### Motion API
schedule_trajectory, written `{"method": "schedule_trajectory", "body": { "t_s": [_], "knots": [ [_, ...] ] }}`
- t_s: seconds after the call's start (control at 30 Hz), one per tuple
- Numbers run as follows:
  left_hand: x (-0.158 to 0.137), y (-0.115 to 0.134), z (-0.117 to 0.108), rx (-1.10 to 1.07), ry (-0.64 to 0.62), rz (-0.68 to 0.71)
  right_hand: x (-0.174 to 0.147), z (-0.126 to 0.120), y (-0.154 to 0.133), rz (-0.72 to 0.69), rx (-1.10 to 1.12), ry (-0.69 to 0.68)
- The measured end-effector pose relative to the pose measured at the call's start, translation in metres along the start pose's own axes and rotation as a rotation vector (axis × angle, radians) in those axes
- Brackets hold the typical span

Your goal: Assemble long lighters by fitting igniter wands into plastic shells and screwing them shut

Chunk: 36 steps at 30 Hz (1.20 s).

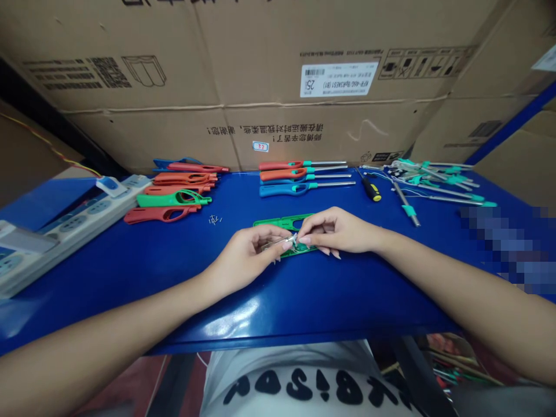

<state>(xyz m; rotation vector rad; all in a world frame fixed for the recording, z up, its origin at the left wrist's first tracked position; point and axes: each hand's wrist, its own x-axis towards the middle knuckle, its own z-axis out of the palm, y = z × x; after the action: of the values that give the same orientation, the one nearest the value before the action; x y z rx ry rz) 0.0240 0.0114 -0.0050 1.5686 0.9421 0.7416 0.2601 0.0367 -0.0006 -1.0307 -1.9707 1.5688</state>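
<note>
My left hand (243, 255) is closed around a small shiny, tube-like part (274, 243), which looks metallic or see-through. At that part's right end, the fingertips of my right hand (341, 231) are pinched together. What they grip is too small to make out; thin whitish wire shows there. Under both hands lie the green handle halves of a gas lighter. The far half (273, 222) shows past my fingers, and the near half (304, 250) is mostly covered by them.
Orange, red, green and blue lighter handles (174, 198) lie at left beside a power strip (87, 226). Small screws (214, 219) are nearby. Three lighters with metal tubes (306, 174) lie at the back, near a screwdriver (370, 188). Metal tubes with teal ends (430, 176) are heaped at right.
</note>
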Motion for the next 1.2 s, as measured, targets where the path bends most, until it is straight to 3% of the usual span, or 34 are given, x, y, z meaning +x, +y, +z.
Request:
{"method": "schedule_trajectory", "body": {
  "t_s": [1.2],
  "knots": [
    [0.0003, 0.0003, 0.0034, 0.055, 0.028, 0.032, 0.0002, 0.0072, -0.0048, 0.015, 0.021, 0.079]
  ]
}}
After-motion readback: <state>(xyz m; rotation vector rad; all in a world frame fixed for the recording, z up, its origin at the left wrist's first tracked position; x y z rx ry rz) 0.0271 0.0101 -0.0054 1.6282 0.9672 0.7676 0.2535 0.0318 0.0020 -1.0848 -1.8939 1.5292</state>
